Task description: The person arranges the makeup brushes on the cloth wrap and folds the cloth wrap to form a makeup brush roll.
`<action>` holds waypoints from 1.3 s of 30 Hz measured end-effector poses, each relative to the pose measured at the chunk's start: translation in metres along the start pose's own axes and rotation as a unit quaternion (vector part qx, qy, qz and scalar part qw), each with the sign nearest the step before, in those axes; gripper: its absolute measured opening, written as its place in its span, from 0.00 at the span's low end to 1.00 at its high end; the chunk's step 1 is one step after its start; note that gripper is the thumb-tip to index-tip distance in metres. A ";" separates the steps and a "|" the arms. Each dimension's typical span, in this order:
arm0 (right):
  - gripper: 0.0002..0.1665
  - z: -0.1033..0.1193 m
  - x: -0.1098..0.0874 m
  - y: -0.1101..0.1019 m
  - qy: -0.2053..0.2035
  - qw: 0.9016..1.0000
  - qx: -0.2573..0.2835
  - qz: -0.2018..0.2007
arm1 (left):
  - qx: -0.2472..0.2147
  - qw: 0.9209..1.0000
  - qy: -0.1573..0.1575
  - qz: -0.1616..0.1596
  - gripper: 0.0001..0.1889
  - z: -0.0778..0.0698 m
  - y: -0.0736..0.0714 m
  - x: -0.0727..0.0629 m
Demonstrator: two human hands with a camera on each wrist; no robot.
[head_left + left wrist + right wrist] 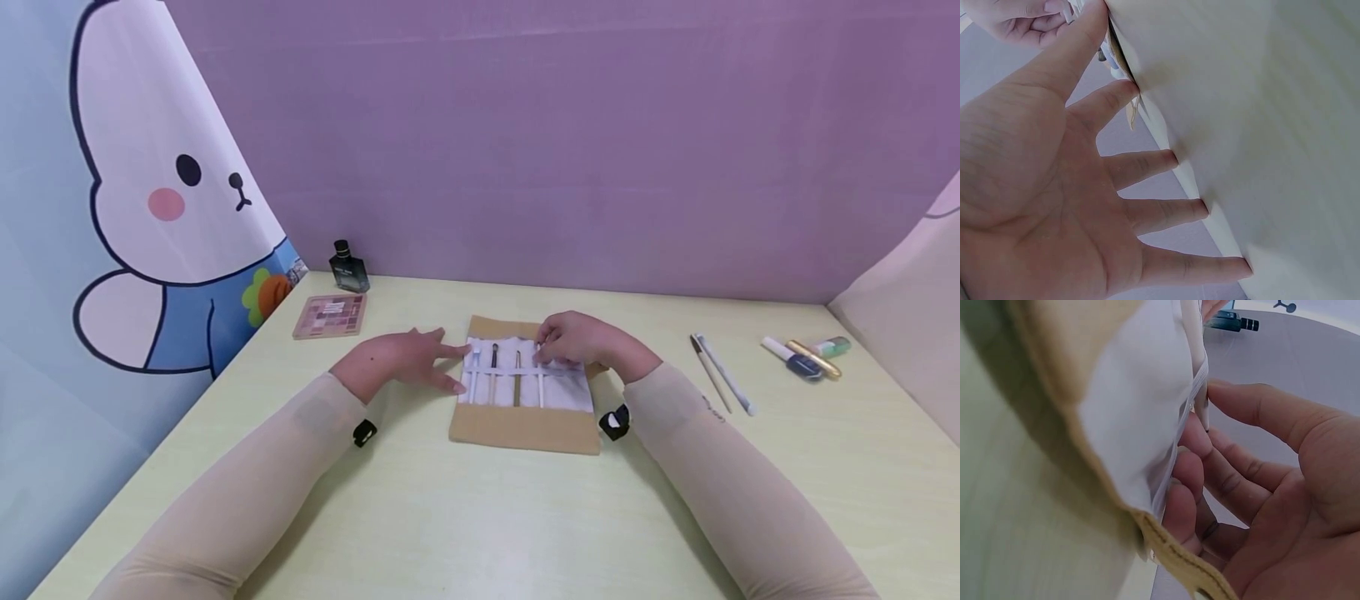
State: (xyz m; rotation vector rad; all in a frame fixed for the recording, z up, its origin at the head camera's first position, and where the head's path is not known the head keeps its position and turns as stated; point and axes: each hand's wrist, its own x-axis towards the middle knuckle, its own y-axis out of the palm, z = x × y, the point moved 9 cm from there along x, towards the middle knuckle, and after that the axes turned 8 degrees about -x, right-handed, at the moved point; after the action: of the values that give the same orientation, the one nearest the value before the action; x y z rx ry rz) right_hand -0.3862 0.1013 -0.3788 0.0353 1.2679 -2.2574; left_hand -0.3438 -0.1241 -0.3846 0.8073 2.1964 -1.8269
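Head view, from where I stand in the room, shows a rectangular tan cloth roll [523, 429] with white lining, spread flat on the pale yellow-green counter [487, 517] in front of the person. A narrow white band [506, 371] crosses it from side to side. Under this band, the slender white stick [541, 392] lies at the right side of a row. Left of it are the olive-gold stick [517, 383], the dark-headed brush [493, 362] and another slender white stick [473, 379].

The relation which matters most is this: the right-side stick points away from the person, across the band, and its far end is at the right hand [579, 337]. This hand is clearly the nearer one. Its thumb and forefinger pinch that end, while the other fingers are curled close to the lining, as the right wrist view shows. The exact tip is partly covered, so I cannot tell its shape.

The left hand [405, 358] has its fingers straight and widely spread, and grasps nothing. Its thumb and forefinger reach the left edge of the roll.
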 end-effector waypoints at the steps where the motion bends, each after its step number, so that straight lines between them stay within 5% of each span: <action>1: 0.19 0.000 0.000 0.000 0.000 1.000 0.000 0.001 | 0.000 1.000 0.001 0.000 0.44 0.000 0.000 0.000; 12: 0.16 -0.002 -0.002 0.001 0.013 1.000 -0.013 -0.002 | -0.002 1.000 0.007 -0.002 0.44 0.000 0.000 0.000; 23: 0.26 -0.001 -0.007 -0.008 0.012 0.999 -0.032 -0.024 | 0.000 1.000 0.006 -0.003 0.44 0.001 0.000 -0.001; 39: 0.34 -0.015 -0.027 -0.046 -0.019 0.995 0.030 -0.094 | 0.002 1.000 0.011 -0.002 0.44 0.000 0.000 0.001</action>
State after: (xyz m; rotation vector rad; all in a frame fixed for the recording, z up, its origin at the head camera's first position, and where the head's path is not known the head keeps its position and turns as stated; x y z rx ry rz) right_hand -0.3882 0.1441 -0.3436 -0.1101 1.2289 -2.4438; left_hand -0.3442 -0.1240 -0.3853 0.8289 2.2095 -1.8340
